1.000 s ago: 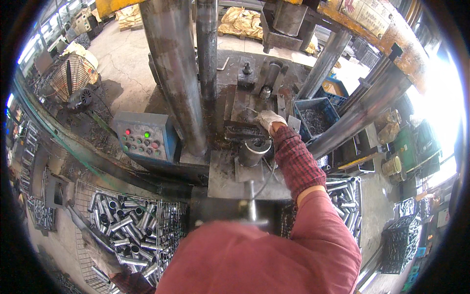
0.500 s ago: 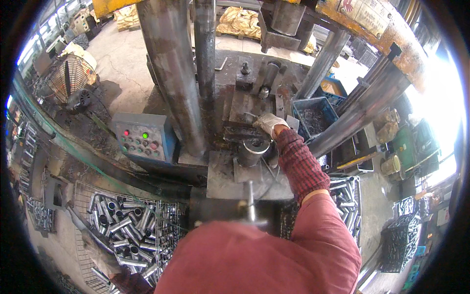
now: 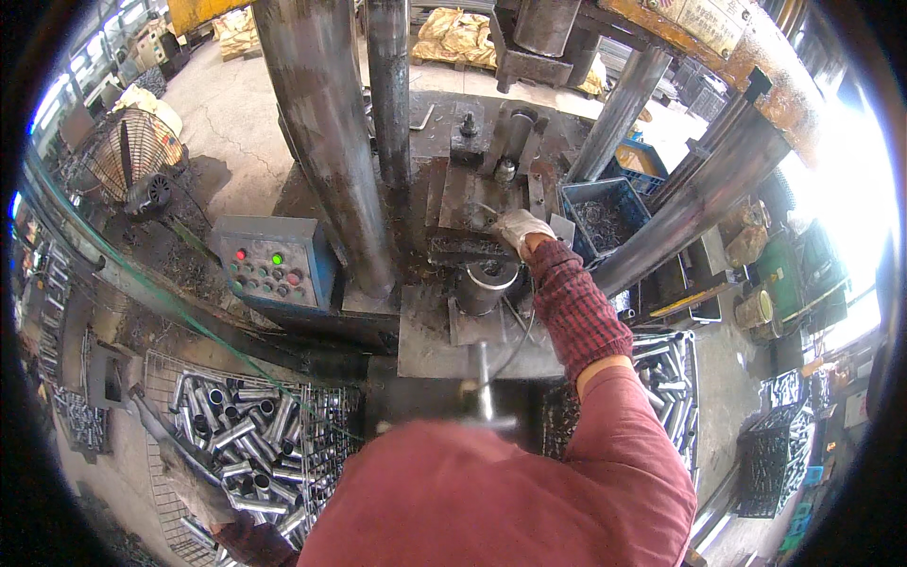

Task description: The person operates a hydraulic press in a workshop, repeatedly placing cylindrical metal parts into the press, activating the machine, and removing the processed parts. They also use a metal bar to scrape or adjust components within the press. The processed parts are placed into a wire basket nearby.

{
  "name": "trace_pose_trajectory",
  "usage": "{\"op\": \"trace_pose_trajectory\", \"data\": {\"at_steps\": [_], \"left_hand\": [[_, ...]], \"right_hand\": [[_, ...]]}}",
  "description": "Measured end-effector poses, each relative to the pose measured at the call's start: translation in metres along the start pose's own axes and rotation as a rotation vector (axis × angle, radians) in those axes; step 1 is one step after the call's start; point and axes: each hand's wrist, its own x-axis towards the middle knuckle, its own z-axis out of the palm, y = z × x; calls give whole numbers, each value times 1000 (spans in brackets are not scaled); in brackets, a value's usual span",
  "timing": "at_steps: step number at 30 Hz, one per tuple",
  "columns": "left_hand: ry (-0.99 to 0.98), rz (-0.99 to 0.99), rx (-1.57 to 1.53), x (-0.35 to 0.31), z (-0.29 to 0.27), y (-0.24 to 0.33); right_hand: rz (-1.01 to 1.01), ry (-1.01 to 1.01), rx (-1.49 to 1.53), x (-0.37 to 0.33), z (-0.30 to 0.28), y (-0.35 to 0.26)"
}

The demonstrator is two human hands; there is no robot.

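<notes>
My right hand (image 3: 522, 230), in a pale work glove, reaches over the steel die block of the press (image 3: 463, 213). Its fingers are closed, and a thin metal rod (image 3: 487, 209) sticks out from them to the left, over the block. Nearer to me stands a round hollow steel fixture (image 3: 483, 289) on a plate. My left hand (image 3: 200, 496), gloved too, hangs low at the left, by a wire basket (image 3: 162, 378) full of shiny cut metal tubes (image 3: 248, 439). Its fingers are too unclear to read.
Thick press columns (image 3: 326, 142) rise on both sides, with the ram (image 3: 539, 47) above. A control box (image 3: 274, 260) with lit buttons stands left. A blue crate (image 3: 605, 217) of metal scraps sits right of the die. More tubes (image 3: 666, 369) lie at my right. A T-shaped metal bar (image 3: 485, 383) is before me.
My right hand stays over the die block with the thin rod, shifted only slightly. The view has tilted a little. My left hand shows somewhat more beside the basket.
</notes>
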Motion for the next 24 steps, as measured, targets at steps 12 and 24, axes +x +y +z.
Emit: {"op": "trace_pose_trajectory", "data": {"at_steps": [12,24], "left_hand": [[227,20,56,-16,1,2],[-154,-202,25,-14,-34,39]], "right_hand": [[167,-2,314,-5,-16,-1],[134,-11,376,-49,-13,-13]]}}
